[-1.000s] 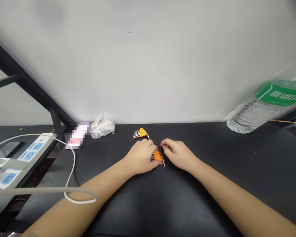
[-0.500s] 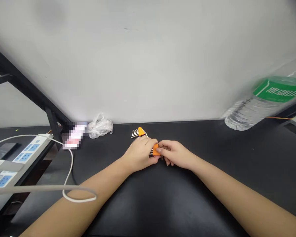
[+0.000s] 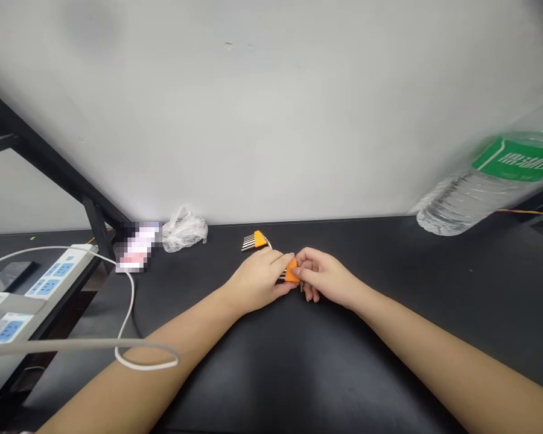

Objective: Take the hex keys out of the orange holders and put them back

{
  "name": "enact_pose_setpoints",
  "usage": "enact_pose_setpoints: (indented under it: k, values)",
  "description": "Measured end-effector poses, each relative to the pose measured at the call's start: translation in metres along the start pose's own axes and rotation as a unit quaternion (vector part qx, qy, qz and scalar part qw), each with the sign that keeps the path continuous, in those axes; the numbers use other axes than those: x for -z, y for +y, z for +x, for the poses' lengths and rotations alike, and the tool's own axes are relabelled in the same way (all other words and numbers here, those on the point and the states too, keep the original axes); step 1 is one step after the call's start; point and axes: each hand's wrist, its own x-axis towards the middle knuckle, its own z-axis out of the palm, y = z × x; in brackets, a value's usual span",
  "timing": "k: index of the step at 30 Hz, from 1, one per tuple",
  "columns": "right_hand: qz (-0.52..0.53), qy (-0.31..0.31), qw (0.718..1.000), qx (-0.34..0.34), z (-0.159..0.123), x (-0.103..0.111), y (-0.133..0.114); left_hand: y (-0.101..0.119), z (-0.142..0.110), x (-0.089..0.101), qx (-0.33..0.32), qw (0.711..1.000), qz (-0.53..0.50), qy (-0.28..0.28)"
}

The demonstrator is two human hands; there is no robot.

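I'm holding the orange hex key holder (image 3: 292, 271) between my left hand (image 3: 256, 282) and right hand (image 3: 326, 277), just above the black bench top (image 3: 389, 325) — left fingers bracing its keys, right fingers curled narrowly to pinch its end — while a second hex key holder (image 3: 256, 240) is lying just beyond.

Left forearm (image 3: 163, 343): bare, slim and smooth, running out of the frame at lower left
Right forearm (image 3: 434, 343): bare and slim, matching the left, leaving the frame at lower right
Left hand (image 3: 256, 283): bare, smooth-backed, slender
Right hand (image 3: 328, 277): bare, slender, its fingers (image 3: 304, 265) unadorned
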Motion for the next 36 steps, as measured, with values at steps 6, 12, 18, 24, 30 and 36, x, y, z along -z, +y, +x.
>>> enact_pose_setpoints:
  k: [6,12,18,24,30,36]
  values:
    - [-0.005,-0.032,0.999,0.002,0.001,0.005,-0.001,0.0,-0.001,0.0,-0.013,1.0,-0.014,-0.008]
    - [0.017,-0.072,0.997,-0.014,0.003,0.01,-0.002,-0.002,-0.003,-0.003,-0.033,0.999,-0.002,0.001]
    - [0.004,-0.061,0.998,-0.009,0.002,0.009,-0.003,-0.002,-0.002,-0.002,-0.023,0.999,0.022,0.007]
    - [-0.035,-0.046,0.998,-0.023,0.002,0.004,-0.006,-0.001,-0.002,-0.004,-0.024,0.999,0.027,0.009]
    - [-0.022,-0.041,0.998,-0.033,0.002,0.006,-0.005,-0.001,-0.002,-0.005,-0.009,0.999,0.035,0.003]
    - [-0.018,-0.07,0.997,-0.037,0.002,0.01,-0.009,-0.002,-0.002,-0.004,-0.001,0.999,0.032,0.008]
